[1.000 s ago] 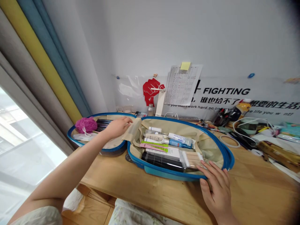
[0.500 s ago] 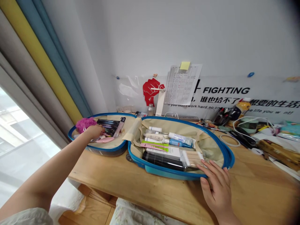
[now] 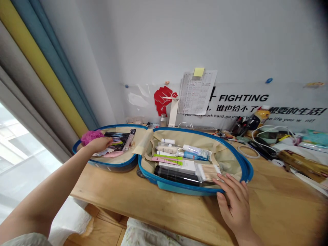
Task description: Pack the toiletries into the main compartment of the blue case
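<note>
A blue suitcase (image 3: 179, 187) lies open in two halves on a wooden desk (image 3: 153, 208). My left hand (image 3: 98, 144) reaches into the left half (image 3: 112, 165), fingers stretched out over flat packs there, right beside a pink bath pouf (image 3: 89, 136). A black packet (image 3: 118, 135) and a pink pouch (image 3: 112, 154) lie just past its fingertips. My right hand (image 3: 234, 201) rests open on the near rim of the right half, fingers spread, touching a bag of cotton swabs (image 3: 208, 172). That half also holds a black bottle (image 3: 176, 176), a blue bottle (image 3: 194, 156) and several tubes.
Curtains (image 3: 38, 75) and a bright window stand at the left. Against the wall are a printed sheet (image 3: 196, 92) and a lettered banner. The desk's right side holds an orange bottle (image 3: 260, 116), a white cable (image 3: 271, 129), a tape ring (image 3: 246, 152) and other clutter.
My left hand let go of the beige flap at the hinge and moved left into the left half, next to the pink pouf. My right hand stayed on the rim.
</note>
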`<state>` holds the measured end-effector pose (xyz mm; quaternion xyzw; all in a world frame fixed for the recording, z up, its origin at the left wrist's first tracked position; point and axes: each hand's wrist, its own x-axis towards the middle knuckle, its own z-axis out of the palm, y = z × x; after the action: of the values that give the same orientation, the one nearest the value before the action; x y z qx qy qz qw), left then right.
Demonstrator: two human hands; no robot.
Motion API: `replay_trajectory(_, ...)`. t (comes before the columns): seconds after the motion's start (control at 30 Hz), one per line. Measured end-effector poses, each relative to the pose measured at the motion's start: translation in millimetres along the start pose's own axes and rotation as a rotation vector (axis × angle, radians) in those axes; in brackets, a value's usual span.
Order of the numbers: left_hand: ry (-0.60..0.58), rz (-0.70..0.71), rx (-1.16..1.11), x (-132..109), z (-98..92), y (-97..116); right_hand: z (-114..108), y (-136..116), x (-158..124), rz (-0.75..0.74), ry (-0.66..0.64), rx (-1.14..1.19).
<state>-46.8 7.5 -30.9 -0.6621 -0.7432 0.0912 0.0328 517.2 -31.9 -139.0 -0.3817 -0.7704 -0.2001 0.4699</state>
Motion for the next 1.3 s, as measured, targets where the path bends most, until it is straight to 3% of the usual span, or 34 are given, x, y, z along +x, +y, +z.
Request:
replay_trajectory(0.17, 0.223, -0.085, -0.134, -5.4, -24.9, 23.7, 0.1, 0.8, -0.7, 0.003, -0.01, -0.002)
replay_trajectory(0.3, 0.318, -0.005, -0.213, -9.7, -48.5, 69.0, 0.4, -0.2, -0.3, 0.015, 0.0, 0.007)
replay_trajectory(0.43, 0.307, 0.245, -0.258, -17.3, -62.5, 129.5, 1.0, -0.8, -0.8, 0.021, 0.004, 0.013)
replay_trajectory(0.53, 0.262, 0.468, -0.27, -20.1, -61.8, 171.5, 0.9, 0.2, -1.9, 0.011, -0.004, 0.002)
replay_trajectory(0.73, 0.135, 0.701, -0.219, -8.6, -45.9, 226.3, 1.0, 1.5, -3.0, 0.009, -0.011, 0.002)
replay_trajectory(0.97, 0.041, 0.728, -0.146, 7.7, -28.7, 252.9, -0.3, 0.0, -0.7, 0.001, -0.002, 0.008)
replay_trajectory(1.3, 0.057, 0.742, -0.154, 9.3, -22.9, 251.1, 0.7, 0.0, -1.1, 0.009, 0.005, 0.018)
